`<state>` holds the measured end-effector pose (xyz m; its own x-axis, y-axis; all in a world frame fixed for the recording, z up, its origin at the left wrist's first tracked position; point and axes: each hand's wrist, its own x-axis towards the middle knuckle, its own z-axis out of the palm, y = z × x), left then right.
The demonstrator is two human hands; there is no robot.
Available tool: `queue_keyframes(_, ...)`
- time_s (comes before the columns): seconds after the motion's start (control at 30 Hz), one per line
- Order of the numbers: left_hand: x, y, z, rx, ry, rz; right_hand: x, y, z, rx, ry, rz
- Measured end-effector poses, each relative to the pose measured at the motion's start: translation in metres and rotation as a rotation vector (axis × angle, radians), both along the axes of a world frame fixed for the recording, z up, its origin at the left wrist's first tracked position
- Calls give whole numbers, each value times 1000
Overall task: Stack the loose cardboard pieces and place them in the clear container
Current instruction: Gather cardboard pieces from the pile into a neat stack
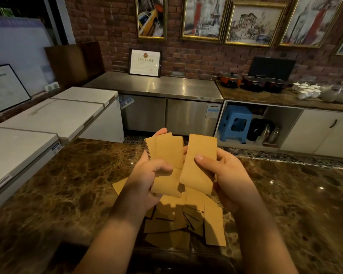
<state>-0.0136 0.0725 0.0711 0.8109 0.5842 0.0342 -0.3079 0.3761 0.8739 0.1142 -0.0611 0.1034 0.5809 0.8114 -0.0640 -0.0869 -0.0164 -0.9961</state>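
My left hand [147, 180] grips a small stack of tan cardboard pieces [167, 153], held upright above the counter. My right hand [229, 175] holds a single cardboard strip [201, 161] just to the right of that stack, thumb pressed on its face. Below both hands, several loose cardboard pieces [186, 218] lie scattered on the brown marble counter [67, 190]. A dark, curved rim of the clear container [182, 256] shows at the bottom edge, partly hidden by my forearms.
White chest freezers [63, 113] stand to the left of the counter. A steel worktop [156, 86] runs along the brick wall behind. Pots [253, 82] and white cups sit at the back right, with a blue stool [236, 123] in the shelf below.
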Motion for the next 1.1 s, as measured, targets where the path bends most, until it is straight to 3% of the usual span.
queue_keyframes(0.13,5,-4,1,-192,-115,-23,-5,3,1,46,18,11)
queue_keyframes(0.27,5,1,-1,-320,10,-68,-4,3,0,71,-83,-70)
queue_keyframes(0.43,8,6,-4,-345,99,-21,-8,-9,7,255,-464,-13)
queue_keyframes(0.53,8,10,-5,-316,131,-32,-8,-8,2,158,-701,2)
queue_keyframes(0.63,8,9,-3,-287,159,-66,-14,-3,-6,41,-758,19)
queue_keyframes(0.83,10,8,-12,-290,69,-113,-22,6,-24,-43,-706,180)
queue_keyframes(0.97,8,2,-22,-411,3,-79,7,-11,-30,-114,-413,303)
queue_keyframes(1.03,-1,1,-24,-465,-80,-63,36,-27,-44,-221,-283,164)
queue_keyframes(1.1,-11,3,-30,-445,-118,-17,57,-40,-64,-515,-295,-39)
